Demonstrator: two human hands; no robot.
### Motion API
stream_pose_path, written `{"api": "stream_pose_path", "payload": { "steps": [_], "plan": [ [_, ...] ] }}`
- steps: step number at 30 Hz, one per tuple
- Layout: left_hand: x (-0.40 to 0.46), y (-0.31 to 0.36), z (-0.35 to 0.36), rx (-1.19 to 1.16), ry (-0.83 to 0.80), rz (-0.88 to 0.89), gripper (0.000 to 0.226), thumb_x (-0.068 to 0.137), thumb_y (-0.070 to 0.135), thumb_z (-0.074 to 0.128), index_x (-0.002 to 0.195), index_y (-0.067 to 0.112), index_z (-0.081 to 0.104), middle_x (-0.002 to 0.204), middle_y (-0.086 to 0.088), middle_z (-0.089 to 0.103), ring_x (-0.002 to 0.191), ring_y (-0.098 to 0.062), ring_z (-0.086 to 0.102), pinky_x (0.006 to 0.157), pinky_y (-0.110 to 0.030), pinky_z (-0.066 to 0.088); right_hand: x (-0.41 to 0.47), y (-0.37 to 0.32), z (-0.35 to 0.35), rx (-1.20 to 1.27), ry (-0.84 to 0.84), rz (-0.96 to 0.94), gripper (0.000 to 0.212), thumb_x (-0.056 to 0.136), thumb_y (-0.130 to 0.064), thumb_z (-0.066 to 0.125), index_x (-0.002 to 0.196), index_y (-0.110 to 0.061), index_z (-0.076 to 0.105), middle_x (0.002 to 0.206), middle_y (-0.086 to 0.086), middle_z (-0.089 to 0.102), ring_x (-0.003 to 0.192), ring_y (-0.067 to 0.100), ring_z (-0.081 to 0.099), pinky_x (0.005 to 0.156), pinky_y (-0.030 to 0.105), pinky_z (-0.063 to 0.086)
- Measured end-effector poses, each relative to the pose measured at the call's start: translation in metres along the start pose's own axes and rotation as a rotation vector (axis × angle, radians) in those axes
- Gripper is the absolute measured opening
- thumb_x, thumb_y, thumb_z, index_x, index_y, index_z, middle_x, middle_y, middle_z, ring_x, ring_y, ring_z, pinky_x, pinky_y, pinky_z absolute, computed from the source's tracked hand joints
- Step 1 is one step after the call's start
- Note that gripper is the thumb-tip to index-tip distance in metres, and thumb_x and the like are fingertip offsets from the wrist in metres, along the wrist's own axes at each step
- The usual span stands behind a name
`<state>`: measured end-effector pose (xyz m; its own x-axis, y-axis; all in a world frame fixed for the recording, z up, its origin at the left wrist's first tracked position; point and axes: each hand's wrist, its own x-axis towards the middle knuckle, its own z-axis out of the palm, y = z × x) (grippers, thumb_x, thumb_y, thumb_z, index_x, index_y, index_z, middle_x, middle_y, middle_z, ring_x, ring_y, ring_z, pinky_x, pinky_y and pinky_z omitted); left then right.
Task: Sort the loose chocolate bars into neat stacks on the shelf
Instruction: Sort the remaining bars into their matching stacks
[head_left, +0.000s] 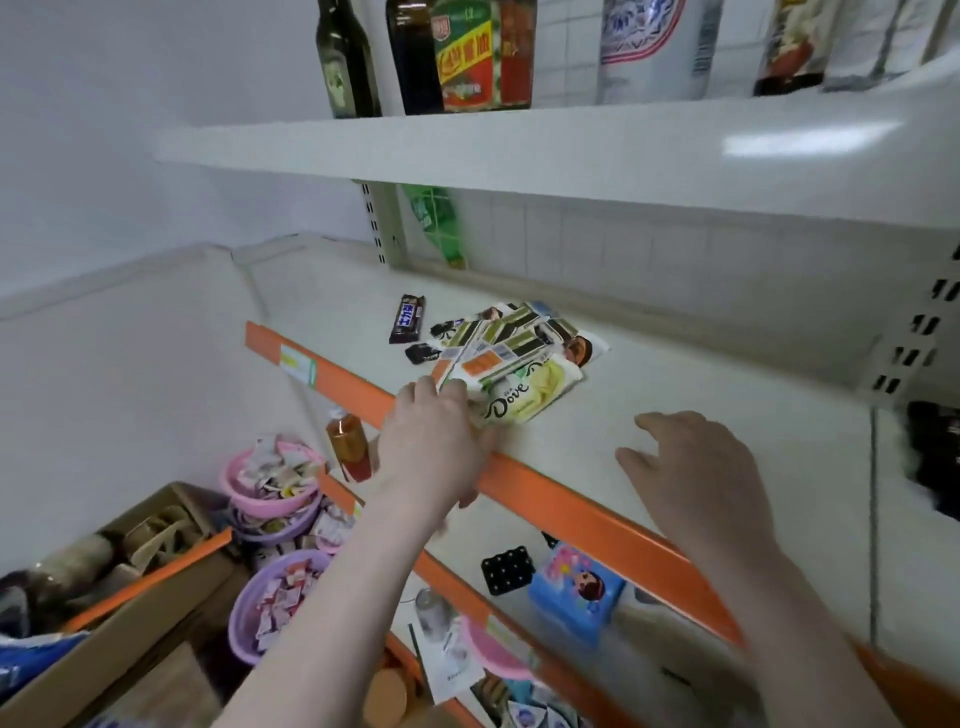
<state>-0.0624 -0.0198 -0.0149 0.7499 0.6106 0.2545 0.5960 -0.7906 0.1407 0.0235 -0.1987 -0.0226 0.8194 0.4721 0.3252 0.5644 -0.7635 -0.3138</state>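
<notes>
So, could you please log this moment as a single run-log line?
left hand: grips pale green Dove chocolate bar at heap edge | right hand: open above white shelf | dark Snickers bar: apart

This looks like a small shop: white metal shelves (675, 364) with orange price rails (597, 525) and slotted uprights (904, 358) carry bottles (345, 57), wrapped chocolate bars (519, 358) and plastic basins (270, 597) of what seem to be small sweets.
</notes>
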Motion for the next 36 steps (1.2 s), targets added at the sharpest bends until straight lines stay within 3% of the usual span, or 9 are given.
{"api": "stream_pose_path", "payload": {
  "steps": [8, 12, 16, 22, 25, 29, 36],
  "plan": [
    [0.093, -0.016, 0.023, -0.006, -0.133, 0.054, 0.077, 0.083, 0.069, 0.032, 0.129, 0.009, 0.042, 0.128, -0.016, 0.049, 0.118, -0.033, 0.045, 0.095, -0.040, 0.039, 0.051, -0.040, 0.031, -0.011, -0.066, 0.087, 0.038, 0.093, -0.039, 0.038, 0.124, -0.020, 0.049, 0.121, 0.002, 0.054, 0.108, 0.020, 0.049, 0.088, 0.032, 0.040],
    [0.123, -0.014, 0.035, 0.000, -0.231, 0.099, 0.089, 0.081, 0.075, 0.031, 0.134, 0.004, 0.033, 0.130, -0.020, 0.048, 0.119, -0.035, 0.046, 0.093, -0.042, 0.042, 0.062, -0.054, 0.048, -0.057, -0.085, 0.171, 0.041, 0.093, -0.045, 0.036, 0.115, -0.016, 0.055, 0.113, 0.007, 0.057, 0.100, 0.024, 0.051, 0.084, 0.035, 0.042],
    [0.143, -0.011, 0.039, 0.016, -0.247, 0.146, 0.098, 0.075, 0.076, 0.043, 0.137, 0.001, 0.028, 0.133, -0.021, 0.045, 0.122, -0.037, 0.042, 0.095, -0.042, 0.040, 0.073, -0.071, 0.061, -0.128, -0.088, 0.269, 0.052, 0.088, -0.056, 0.035, 0.100, -0.012, 0.059, 0.101, 0.009, 0.058, 0.095, 0.026, 0.050, 0.081, 0.036, 0.042],
    [0.156, -0.010, 0.042, -0.154, -0.344, 0.195, 0.106, 0.070, 0.059, 0.067, 0.143, 0.001, 0.016, 0.137, -0.022, 0.038, 0.126, -0.036, 0.039, 0.099, -0.044, 0.039, 0.082, -0.090, 0.077, -0.072, -0.084, 0.433, 0.066, 0.075, -0.066, 0.049, 0.107, -0.009, 0.054, 0.104, 0.011, 0.053, 0.100, 0.029, 0.049, 0.081, 0.035, 0.042],
    [0.157, -0.013, 0.042, -0.248, -0.378, 0.221, 0.093, 0.069, 0.048, 0.072, 0.136, 0.002, 0.026, 0.127, -0.020, 0.041, 0.115, -0.033, 0.045, 0.090, -0.039, 0.043, 0.086, -0.090, 0.079, 0.088, -0.074, 0.492, 0.062, 0.073, -0.055, 0.062, 0.114, -0.010, 0.049, 0.104, 0.011, 0.054, 0.099, 0.031, 0.051, 0.077, 0.033, 0.040],
    [0.153, -0.018, 0.043, -0.346, -0.342, 0.255, 0.064, 0.069, 0.037, 0.075, 0.114, 0.008, 0.039, 0.108, -0.012, 0.038, 0.083, -0.024, 0.043, 0.071, -0.031, 0.040, 0.091, -0.086, 0.077, 0.247, -0.096, 0.543, 0.059, 0.069, -0.045, 0.069, 0.112, -0.012, 0.045, 0.101, 0.007, 0.055, 0.095, 0.027, 0.053, 0.070, 0.029, 0.037],
    [0.148, -0.029, 0.044, -0.473, -0.308, 0.371, 0.033, 0.068, 0.026, 0.071, 0.085, 0.016, 0.044, 0.077, 0.004, 0.052, 0.075, -0.018, 0.055, 0.061, -0.028, 0.042, 0.088, -0.077, 0.070, 0.349, -0.051, 0.571, 0.051, 0.066, -0.034, 0.075, 0.105, -0.013, 0.050, 0.099, 0.008, 0.062, 0.092, 0.028, 0.057, 0.072, 0.033, 0.044]
  ]
}}
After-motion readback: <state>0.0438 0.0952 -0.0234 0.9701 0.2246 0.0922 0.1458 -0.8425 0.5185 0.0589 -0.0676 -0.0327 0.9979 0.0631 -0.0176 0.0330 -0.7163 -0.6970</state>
